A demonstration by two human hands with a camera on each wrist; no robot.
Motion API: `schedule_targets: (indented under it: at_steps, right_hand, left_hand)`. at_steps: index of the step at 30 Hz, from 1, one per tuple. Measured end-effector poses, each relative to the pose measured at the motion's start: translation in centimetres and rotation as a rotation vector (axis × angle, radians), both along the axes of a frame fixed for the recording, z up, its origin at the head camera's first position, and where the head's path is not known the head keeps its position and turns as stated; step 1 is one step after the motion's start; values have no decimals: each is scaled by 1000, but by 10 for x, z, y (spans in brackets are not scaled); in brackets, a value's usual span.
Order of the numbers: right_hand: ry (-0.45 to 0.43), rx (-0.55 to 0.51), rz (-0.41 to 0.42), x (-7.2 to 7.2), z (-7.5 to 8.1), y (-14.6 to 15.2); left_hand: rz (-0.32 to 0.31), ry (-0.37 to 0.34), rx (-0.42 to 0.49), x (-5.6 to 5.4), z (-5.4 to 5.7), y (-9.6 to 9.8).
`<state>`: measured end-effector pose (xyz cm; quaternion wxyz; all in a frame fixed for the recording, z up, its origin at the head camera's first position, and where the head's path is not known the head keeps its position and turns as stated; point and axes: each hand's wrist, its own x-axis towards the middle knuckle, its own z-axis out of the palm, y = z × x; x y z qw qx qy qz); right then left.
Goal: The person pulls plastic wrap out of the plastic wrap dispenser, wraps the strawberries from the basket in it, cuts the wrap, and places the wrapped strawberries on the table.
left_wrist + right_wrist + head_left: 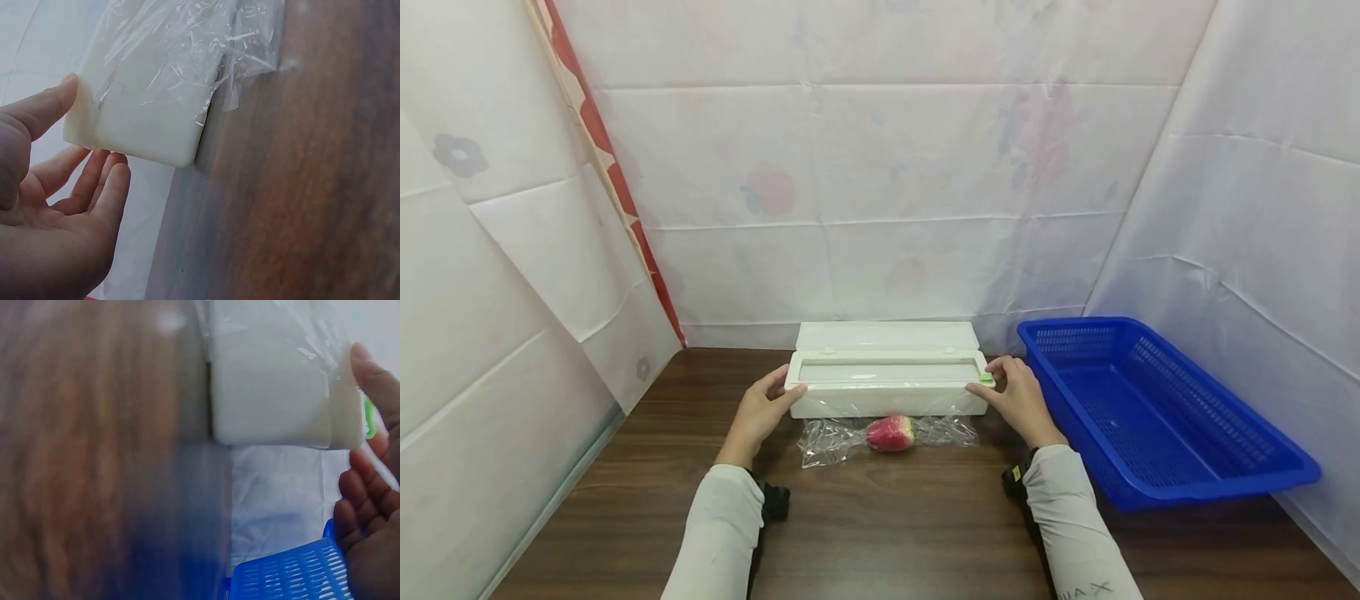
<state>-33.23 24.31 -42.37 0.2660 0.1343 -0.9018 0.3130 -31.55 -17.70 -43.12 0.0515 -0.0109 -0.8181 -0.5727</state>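
Observation:
A white cling film dispenser (887, 402) sits on the table, its clear lid (887, 336) raised at the back. My left hand (760, 417) holds its left end, thumb on the front top corner and fingers around the end, as the left wrist view shows. The right hand (1018, 400) grips the opposite end beside a green slider (987, 378), thumb at the front edge. Clear film (187, 56) hangs over the dispenser's front. Just before it lies a red fruit (890, 434) with a yellowish end, wrapped in crumpled clear film (831, 442).
A blue plastic basket (1165, 492) with perforated sides stands to the right, close to my right hand. White patterned sheeting (887, 167) walls in the back and both sides of the brown wooden table (895, 542).

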Motion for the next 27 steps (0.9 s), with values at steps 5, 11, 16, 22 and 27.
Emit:
schedule_targets:
  at_steps: [5,11,16,22,27]
  right_hand:
    - [58,14,49,-2,-2,1]
    - [89,31,62,1,-2,2]
    - [109,56,54,1,-2,1]
    - [133,93,50,2,0,0]
    - [141,110,47,3,0,-1]
  left_hand:
    - [7,-9,1,1,1,-1]
    - [10,-6,-2,1,0,0]
    - [11,3,-6,-1,-1,-1]
    - [18,20,0,-1,-2,1]
    - [17,17,17,-1,-2,1]
